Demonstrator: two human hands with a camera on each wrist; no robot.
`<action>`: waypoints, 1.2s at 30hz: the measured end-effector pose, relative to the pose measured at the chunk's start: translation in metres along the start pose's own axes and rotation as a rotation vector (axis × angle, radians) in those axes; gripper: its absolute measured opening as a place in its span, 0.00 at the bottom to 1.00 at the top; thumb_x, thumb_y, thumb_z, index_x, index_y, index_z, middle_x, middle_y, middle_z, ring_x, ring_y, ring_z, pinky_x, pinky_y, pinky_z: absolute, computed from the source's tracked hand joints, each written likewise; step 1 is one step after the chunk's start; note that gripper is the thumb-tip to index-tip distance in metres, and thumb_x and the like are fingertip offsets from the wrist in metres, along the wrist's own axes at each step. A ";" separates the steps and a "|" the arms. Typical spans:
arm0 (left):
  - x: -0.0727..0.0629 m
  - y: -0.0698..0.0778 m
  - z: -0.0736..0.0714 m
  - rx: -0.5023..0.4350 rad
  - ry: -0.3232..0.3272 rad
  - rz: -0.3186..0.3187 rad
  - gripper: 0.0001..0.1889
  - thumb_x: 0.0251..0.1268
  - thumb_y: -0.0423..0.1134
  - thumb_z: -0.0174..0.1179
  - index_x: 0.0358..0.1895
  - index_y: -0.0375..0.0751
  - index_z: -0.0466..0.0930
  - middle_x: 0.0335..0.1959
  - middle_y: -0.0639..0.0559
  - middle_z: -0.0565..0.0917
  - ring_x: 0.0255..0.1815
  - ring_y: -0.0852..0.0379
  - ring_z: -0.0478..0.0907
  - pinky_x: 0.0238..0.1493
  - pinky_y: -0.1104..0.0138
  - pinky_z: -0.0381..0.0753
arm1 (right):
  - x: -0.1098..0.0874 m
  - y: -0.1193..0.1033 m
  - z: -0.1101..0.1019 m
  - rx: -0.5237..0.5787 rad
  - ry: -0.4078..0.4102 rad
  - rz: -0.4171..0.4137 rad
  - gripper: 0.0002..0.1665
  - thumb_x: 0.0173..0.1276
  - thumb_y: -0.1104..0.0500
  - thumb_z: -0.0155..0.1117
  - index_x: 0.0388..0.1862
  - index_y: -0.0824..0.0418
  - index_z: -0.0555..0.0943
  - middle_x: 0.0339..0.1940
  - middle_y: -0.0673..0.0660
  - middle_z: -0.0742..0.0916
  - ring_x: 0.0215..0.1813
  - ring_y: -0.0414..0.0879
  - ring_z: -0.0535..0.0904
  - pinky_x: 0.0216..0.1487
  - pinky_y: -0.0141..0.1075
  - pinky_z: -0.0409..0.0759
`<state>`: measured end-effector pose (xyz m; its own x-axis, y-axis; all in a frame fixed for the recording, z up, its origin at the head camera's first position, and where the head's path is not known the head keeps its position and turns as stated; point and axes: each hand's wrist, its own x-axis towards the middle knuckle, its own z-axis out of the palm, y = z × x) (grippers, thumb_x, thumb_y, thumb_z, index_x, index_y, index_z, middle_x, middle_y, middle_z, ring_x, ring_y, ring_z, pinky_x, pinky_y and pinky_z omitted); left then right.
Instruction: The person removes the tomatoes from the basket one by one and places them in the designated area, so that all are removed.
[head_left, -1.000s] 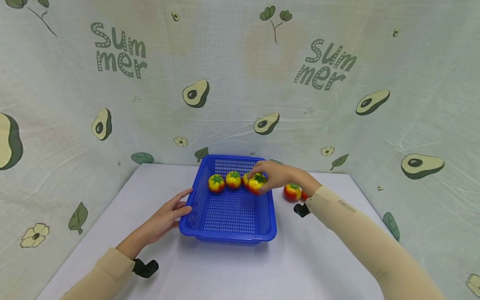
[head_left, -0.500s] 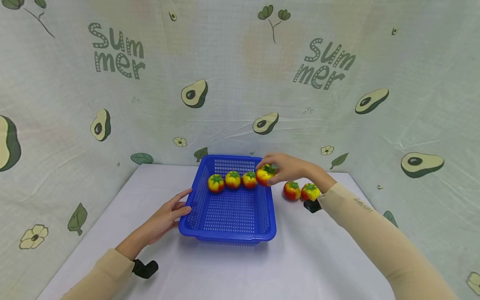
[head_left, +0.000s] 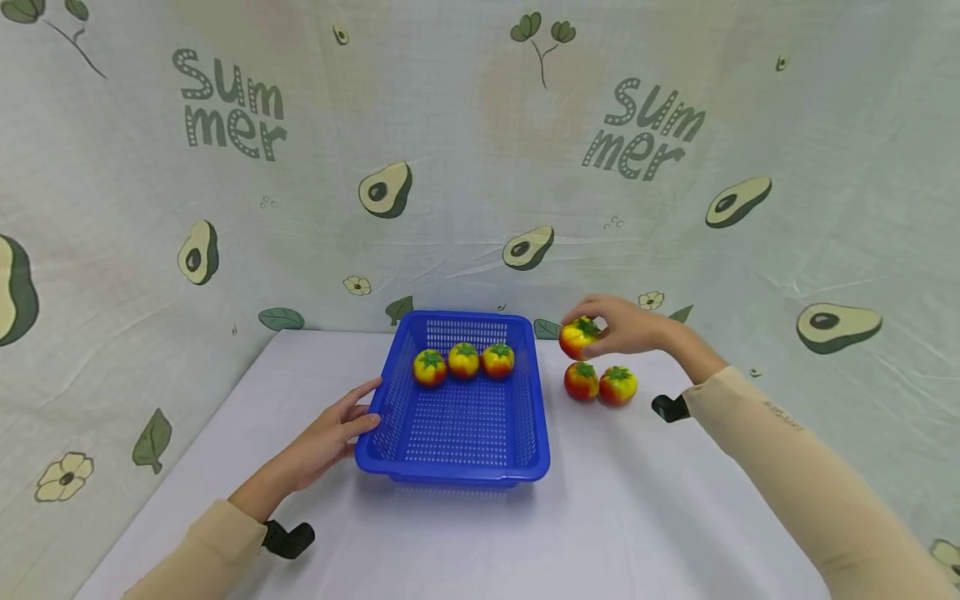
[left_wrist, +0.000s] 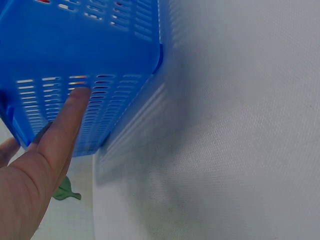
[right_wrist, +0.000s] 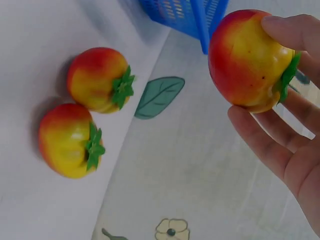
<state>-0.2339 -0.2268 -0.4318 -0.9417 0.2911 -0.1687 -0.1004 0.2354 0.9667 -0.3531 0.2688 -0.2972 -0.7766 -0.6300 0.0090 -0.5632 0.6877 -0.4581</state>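
In the head view, my right hand [head_left: 624,325] holds a red-and-yellow persimmon [head_left: 579,337] with a green leafy top, above the table right of the blue basket [head_left: 457,473]. The right wrist view shows the thumb on one side of this persimmon [right_wrist: 245,62] and fingers on the other. Two more persimmons, one nearer the basket [head_left: 581,381] and one farther right [head_left: 618,386], lie side by side on the table below. Three persimmons sit in a row in the basket, including a left one [head_left: 430,367]. My left hand [head_left: 330,442] touches the basket's left side, straight fingers against its slotted wall [left_wrist: 115,100].
The white table [head_left: 465,550] ends at a hanging cloth [head_left: 450,100] printed with avocados and the word summer. Cloth also runs along both sides. A black wrist device [head_left: 288,540] sits at the left cuff, another [head_left: 670,408] at the right one.
My right hand has moved right with its persimmon, from over the basket's right side to above the two on the table. The left hand and basket stay in place.
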 end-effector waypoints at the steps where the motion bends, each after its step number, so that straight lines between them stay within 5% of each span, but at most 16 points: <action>1: 0.000 0.000 0.000 0.000 -0.002 0.000 0.39 0.84 0.48 0.56 0.88 0.59 0.47 0.81 0.30 0.62 0.72 0.35 0.75 0.67 0.44 0.81 | -0.004 0.004 -0.002 -0.003 0.009 0.014 0.29 0.67 0.62 0.77 0.68 0.58 0.83 0.67 0.60 0.81 0.68 0.60 0.77 0.59 0.54 0.87; 18: 0.001 -0.002 -0.001 -0.001 -0.013 0.010 0.39 0.84 0.48 0.57 0.88 0.58 0.46 0.81 0.29 0.62 0.72 0.35 0.75 0.67 0.44 0.81 | -0.059 0.072 -0.012 -0.116 0.068 0.183 0.31 0.67 0.57 0.78 0.68 0.59 0.83 0.68 0.68 0.80 0.66 0.66 0.75 0.63 0.68 0.79; 36: 0.000 0.000 0.000 -0.002 -0.010 0.007 0.39 0.84 0.48 0.57 0.88 0.57 0.46 0.81 0.29 0.62 0.72 0.34 0.75 0.68 0.43 0.80 | -0.082 0.116 0.004 -0.119 0.044 0.254 0.32 0.64 0.57 0.80 0.67 0.60 0.83 0.67 0.69 0.81 0.62 0.67 0.77 0.60 0.66 0.81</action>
<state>-0.2339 -0.2269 -0.4321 -0.9392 0.3019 -0.1637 -0.0943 0.2315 0.9683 -0.3536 0.3989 -0.3545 -0.9069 -0.4179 -0.0531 -0.3765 0.8607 -0.3427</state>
